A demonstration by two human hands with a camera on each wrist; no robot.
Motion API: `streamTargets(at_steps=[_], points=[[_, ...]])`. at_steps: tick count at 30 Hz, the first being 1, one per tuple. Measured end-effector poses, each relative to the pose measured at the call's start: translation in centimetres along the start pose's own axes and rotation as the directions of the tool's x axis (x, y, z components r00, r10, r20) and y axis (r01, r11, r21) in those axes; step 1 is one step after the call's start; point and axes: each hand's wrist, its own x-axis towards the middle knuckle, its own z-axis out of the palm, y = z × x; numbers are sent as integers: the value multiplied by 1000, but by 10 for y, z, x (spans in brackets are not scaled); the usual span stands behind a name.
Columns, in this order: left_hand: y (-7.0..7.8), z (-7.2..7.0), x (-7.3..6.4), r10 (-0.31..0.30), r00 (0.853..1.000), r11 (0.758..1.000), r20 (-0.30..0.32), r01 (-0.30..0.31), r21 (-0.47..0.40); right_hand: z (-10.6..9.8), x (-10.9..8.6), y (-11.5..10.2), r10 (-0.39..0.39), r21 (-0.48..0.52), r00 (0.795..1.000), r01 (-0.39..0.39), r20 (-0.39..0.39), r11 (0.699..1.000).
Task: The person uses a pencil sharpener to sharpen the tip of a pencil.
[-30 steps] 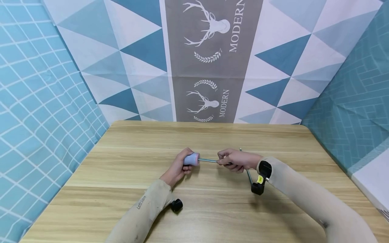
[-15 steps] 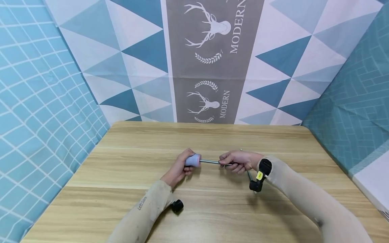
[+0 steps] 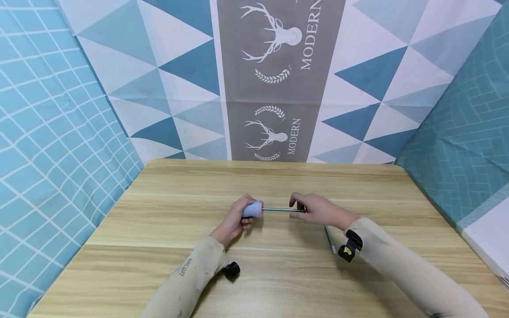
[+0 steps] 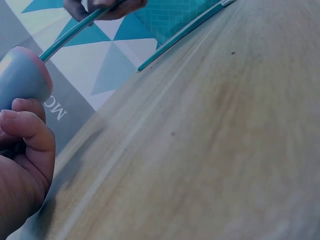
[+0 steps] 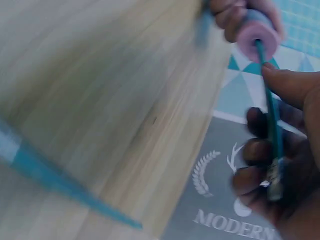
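Note:
My left hand (image 3: pixel 232 221) grips a lavender pencil sharpener (image 3: pixel 252 209) with a pink end face, held over the wooden table. A teal pencil (image 3: pixel 278 210) runs from the hole in that face toward the right. Around the pencil's far end my right hand (image 3: pixel 320 210) is loosened, thumb and index finger apart with the pencil between them. In the right wrist view the silvery end (image 5: pixel 275 182) of the pencil lies across the parted fingers, and the thumb (image 5: pixel 287 85) overlaps its shaft. A second teal pencil (image 3: pixel 330 239) rests on the table below the right wrist, partly hidden in the head view.
The wooden table (image 3: pixel 191 274) extends in front of both arms. Patterned cloth (image 3: pixel 274 79) hangs behind it, with tiled cloth (image 3: pixel 51 132) at the left. A white surface (image 3: pixel 489 243) borders the right side. Small black wrist cameras hang from both sleeves.
My right hand has let its pinch on the pencil go; its fingers have spread and the wrist has turned and shifted right. The left hand and sharpener stay almost in place.

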Motion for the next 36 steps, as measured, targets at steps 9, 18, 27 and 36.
streamTargets(at_steps=[9, 18, 27, 36], points=[[2, 0, 1, -42, 999, 999, -7, 41, -13, 8, -12, 9, -482, -660, 873, 318, -77, 681], [4, 1, 0, -65, 998, 994, -22, 63, -87, 26, -6, 14, -599, -891, 800, 253, -26, 376], [0, 1, 1, -77, 996, 995, -45, 74, -68, 36, 1, 8, -536, -727, 836, 294, -119, 620], [0, 0, 1, -71, 996, 996, -53, 67, -65, 13, 11, -10, 19, 109, 1000, -21, 20, 994]])
